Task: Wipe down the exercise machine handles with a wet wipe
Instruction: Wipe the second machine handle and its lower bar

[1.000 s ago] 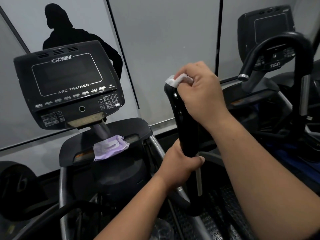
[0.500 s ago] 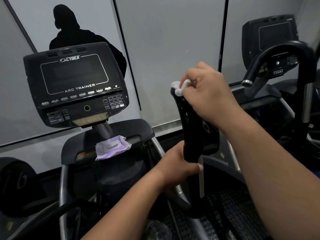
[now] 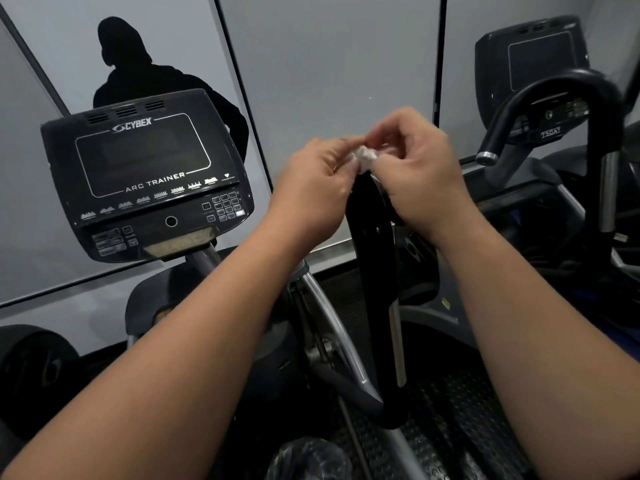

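A black upright handle (image 3: 372, 244) of the Cybex Arc Trainer rises in the middle of the view. Just above its top, a small crumpled white wet wipe (image 3: 364, 156) sits between my two hands. My left hand (image 3: 317, 183) pinches the wipe from the left with curled fingers. My right hand (image 3: 417, 168) pinches it from the right, thumb and fingertips bunched on it. Both hands are blurred. The handle's tip is hidden behind my hands.
The console (image 3: 149, 174) stands at the left on its post. A second machine with a curved black handlebar (image 3: 554, 98) and its own console (image 3: 533, 64) is at the right. Grey wall panels lie behind. A ribbed black footplate (image 3: 450, 420) is below.
My left hand has let go of the handle's lower part and risen to the top to join my right hand on the wipe. The view shifted, and my arm now hides the purple pack.
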`<action>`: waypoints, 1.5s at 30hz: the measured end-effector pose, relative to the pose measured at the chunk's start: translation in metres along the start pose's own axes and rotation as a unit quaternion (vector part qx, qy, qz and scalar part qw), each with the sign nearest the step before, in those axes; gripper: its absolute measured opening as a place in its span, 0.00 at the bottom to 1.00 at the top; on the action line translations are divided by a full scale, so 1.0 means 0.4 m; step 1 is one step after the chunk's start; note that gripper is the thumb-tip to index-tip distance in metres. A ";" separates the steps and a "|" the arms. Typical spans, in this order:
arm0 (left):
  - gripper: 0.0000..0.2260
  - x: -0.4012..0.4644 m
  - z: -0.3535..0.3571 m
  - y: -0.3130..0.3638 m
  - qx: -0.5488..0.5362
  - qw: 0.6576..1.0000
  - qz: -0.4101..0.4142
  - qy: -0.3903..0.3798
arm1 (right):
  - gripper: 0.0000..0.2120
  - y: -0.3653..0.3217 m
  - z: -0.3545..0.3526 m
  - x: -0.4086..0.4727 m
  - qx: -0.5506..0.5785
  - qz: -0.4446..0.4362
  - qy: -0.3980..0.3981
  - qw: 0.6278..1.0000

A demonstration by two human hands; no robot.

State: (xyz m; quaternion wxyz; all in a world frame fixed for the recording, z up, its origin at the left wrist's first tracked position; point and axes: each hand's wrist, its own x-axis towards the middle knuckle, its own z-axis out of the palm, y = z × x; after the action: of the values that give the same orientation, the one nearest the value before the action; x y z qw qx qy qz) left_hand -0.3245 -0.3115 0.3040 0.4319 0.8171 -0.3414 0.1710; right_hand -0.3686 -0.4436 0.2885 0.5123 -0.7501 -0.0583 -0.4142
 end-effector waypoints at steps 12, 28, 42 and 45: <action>0.03 0.022 0.009 0.019 0.121 0.992 0.014 0.022 | 0.04 0.070 0.018 -0.099 0.044 0.110 0.053 0.992; 0.03 0.079 -0.019 -0.021 0.056 0.997 -0.044 0.007 | 0.05 0.083 0.064 -0.124 0.050 0.035 0.100 0.993; 0.07 0.021 0.024 -0.068 -0.038 0.991 -0.074 0.100 | 0.04 0.098 0.076 -0.128 0.052 0.002 0.121 0.991; 0.10 0.018 0.047 -0.085 -0.165 0.965 -0.176 0.102 | 0.03 0.101 0.077 -0.129 0.043 -0.001 0.125 0.991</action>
State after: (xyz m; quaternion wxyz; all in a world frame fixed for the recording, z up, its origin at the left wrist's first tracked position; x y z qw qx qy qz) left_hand -0.2958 -0.3164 0.2775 0.6164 0.7600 -0.1698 0.1166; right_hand -0.3644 -0.4201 0.2202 0.5465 -0.6699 -0.0126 -0.5025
